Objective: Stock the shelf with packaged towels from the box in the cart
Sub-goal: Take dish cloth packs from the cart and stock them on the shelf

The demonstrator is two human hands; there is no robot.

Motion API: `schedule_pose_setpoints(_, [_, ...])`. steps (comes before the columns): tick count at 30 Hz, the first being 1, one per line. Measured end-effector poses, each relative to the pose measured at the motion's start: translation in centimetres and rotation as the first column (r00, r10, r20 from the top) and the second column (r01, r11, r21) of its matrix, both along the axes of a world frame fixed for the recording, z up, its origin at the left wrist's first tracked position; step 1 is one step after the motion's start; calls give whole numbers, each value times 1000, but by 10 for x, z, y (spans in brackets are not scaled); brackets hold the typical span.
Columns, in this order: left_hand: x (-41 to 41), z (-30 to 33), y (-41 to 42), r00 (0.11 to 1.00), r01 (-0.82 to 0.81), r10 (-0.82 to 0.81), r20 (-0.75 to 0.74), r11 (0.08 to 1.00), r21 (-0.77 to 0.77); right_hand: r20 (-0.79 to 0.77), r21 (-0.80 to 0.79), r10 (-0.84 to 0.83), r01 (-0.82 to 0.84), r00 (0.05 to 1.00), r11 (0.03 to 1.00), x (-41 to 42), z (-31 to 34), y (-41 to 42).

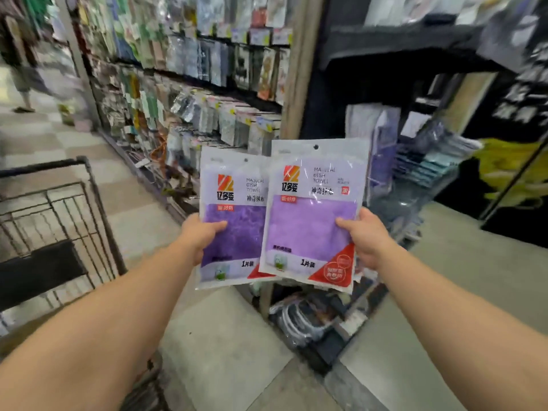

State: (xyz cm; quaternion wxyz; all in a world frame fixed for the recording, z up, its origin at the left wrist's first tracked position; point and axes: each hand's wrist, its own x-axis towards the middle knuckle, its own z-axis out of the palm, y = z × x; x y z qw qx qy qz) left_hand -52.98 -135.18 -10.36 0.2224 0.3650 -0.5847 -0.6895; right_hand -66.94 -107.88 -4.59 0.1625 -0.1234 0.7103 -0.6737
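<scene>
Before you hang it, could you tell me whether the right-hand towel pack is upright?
Roughly upright: the right-hand pack has its hang hole on top, tilted slightly, right hand gripping its edge.

left towel pack (231, 221): purple cloth, white header, orange-red logo | right towel pack (314, 215): lilac cloth, red corner | cart (59, 221): black wire | floor (89, 149): beige-grey chequered

There are two purple towel packs, one (229, 229) on the left and one (311, 221) on the right, two hands (197, 235) (367, 238), and one cart (53, 221).
</scene>
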Motion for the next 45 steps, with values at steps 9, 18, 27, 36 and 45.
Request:
schedule_pose_setpoints(9, [-101,49,142,955,278,-285,-80,957,-85,-30,-66,-331,329,943,942,-28,30,190])
schedule_pose_setpoints(18, [-184,71,215,879,436,-450,-157,892,-119,-63,-89,-451,445,890,891,-64,35,267])
schedule_pose_setpoints(27, [-285,88,232,829,518,-506,-237,855,-10,-67,-109,-516,508,854,855,-140,54,292])
schedule_pose_setpoints(36, [-349,87,261,798,554,-550,-248,830,-59,-33,-116,-545,539,837,834,-197,41,322])
schedule_pose_setpoints(45, [-385,71,301,846,482,-496,-196,868,-118,-59,-109,-520,512,852,852,-276,19,369])
